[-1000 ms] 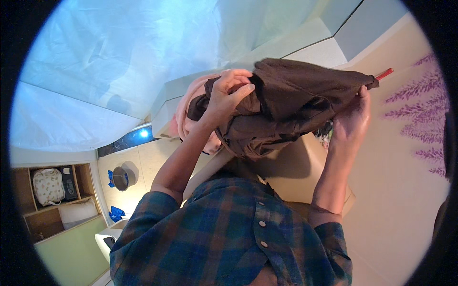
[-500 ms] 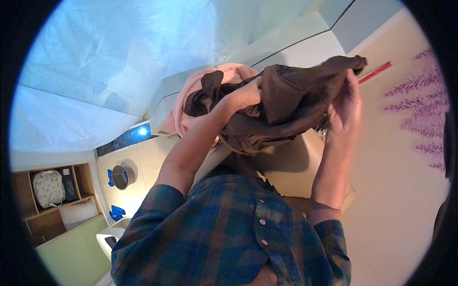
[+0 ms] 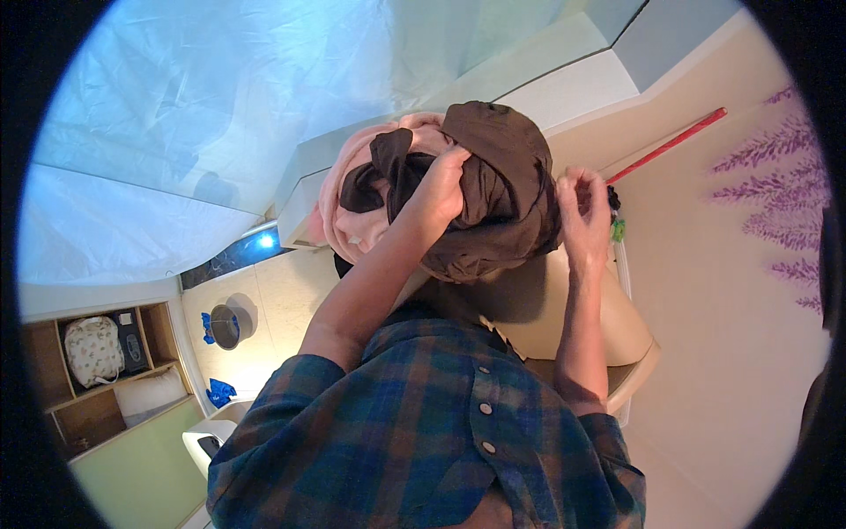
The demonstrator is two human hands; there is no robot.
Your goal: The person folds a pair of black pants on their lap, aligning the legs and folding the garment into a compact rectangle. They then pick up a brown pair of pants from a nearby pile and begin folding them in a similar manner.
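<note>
A bunched dark brown cloth (image 3: 507,189) lies heaped over a soft pink cloth (image 3: 339,189) in front of me. My left hand (image 3: 439,187) is closed on a fold of the brown cloth, its fingers partly sunk in the fabric. At the brown cloth's right edge, my right hand (image 3: 583,212) has its thumb and fingers curled together in a pinch. Its fingertips meet the edge of the cloth. A dark strip of fabric sticks up from the pile left of my left hand. What supports the pile is mostly hidden.
A beige seat-like surface (image 3: 590,309) lies below the cloths. A red stick (image 3: 670,145) leans along the wall at right, near a small green item (image 3: 619,231). On the floor at left stands a grey bin (image 3: 226,326), beside a shelf (image 3: 92,423). Translucent sheeting (image 3: 220,97) hangs beyond.
The brown cloth was stretched out to the upper right; now it is gathered into a rounder bundle. My right hand has come left and down, while my left hand has shifted slightly left.
</note>
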